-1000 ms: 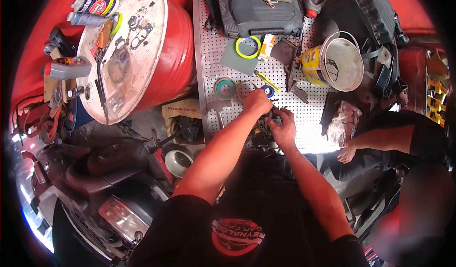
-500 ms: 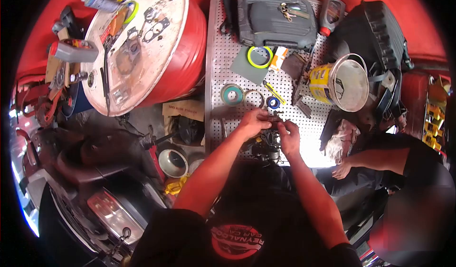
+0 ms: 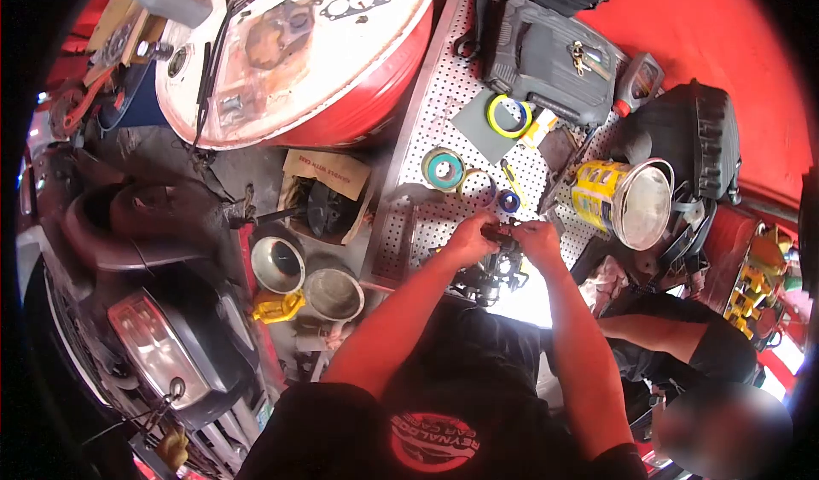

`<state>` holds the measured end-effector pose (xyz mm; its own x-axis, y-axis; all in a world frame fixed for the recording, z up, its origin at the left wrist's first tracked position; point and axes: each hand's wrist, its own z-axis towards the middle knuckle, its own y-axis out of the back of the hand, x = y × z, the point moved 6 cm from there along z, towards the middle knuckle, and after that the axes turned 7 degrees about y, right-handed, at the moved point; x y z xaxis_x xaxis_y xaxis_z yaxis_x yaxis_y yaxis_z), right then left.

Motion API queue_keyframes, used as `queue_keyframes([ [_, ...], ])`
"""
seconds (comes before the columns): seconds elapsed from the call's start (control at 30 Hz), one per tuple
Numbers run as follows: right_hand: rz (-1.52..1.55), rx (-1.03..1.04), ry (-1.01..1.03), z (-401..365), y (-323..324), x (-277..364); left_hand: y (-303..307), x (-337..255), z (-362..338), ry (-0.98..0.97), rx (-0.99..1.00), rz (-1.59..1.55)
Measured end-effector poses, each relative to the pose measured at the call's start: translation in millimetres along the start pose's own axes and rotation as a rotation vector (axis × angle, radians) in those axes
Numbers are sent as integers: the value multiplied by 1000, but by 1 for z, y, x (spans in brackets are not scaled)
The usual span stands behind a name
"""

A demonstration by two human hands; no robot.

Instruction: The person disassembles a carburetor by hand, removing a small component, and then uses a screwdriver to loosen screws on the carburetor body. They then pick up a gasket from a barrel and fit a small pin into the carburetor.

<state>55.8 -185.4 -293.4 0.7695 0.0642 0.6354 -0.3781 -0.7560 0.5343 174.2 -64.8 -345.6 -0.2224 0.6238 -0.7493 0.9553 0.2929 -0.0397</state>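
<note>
A dark metal engine part (image 3: 485,282), with small fittings that resemble a carburetor's, stands on the perforated metal table (image 3: 433,134) close to my body. Above its top, my left hand (image 3: 473,239) is closed with thumb and fingers on a small dark piece (image 3: 503,239). From the other side my right hand (image 3: 539,243) pinches the same piece, fingers bent. Fingers hide much of the piece. Just beyond the hands lie a blue tape roll (image 3: 509,202), a pale tape roll (image 3: 478,188) and a green tape roll (image 3: 444,170).
A yellow-labelled bucket (image 3: 627,203) and a grey tool case (image 3: 546,62) stand on the table. Left of it is a red drum (image 3: 375,96) with gaskets on top. Metal bowls (image 3: 334,294) sit lower left. Another person's arm (image 3: 657,333) reaches in at right.
My view has turned, so the table appears slanted and shifted right. Both hands stay together over the engine part. The other person's hand is now hidden behind my right arm.
</note>
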Motion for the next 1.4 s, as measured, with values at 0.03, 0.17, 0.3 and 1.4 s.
queue_keyframes([
  [0.03,-6,15,22,2,0,3,1,1,0,4,-6,-14],
  [0.17,-161,32,-13,7,-3,2,1,9,-2,92,-21,-121],
  [0.3,-364,12,121,14,-15,-7,-4,28,7,29,-16,-167],
  [1.4,-36,5,-407,12,-11,13,-37,46,-2,179,-47,-693],
])
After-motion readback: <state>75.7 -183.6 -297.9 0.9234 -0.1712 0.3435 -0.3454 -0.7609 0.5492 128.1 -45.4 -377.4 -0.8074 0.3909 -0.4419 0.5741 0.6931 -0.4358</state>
